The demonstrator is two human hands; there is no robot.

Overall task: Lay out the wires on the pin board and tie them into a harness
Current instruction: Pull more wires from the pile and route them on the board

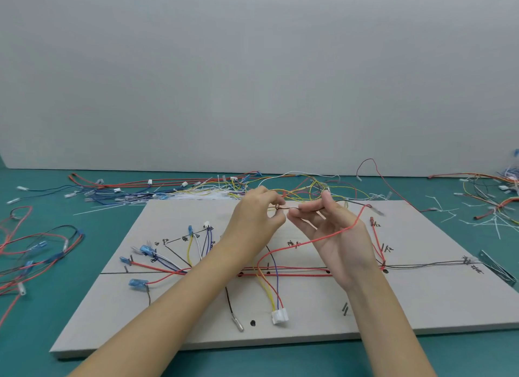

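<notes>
Brown wire seemingly pinched between both hands.

Both bare forearms are extended forward from the lower edge of the view and converge toward the middle, the hands raised and held close together. The left hand is seen from its back, with the fingers curled inward and the thumb and fingertips closed in a pinching grip at its right side. The right hand is turned palm up and toward the left, the thumb raised, the index finger stretched toward the left hand, and the remaining fingers loosely bent. The fingertips of the two hands nearly meet.
</notes>
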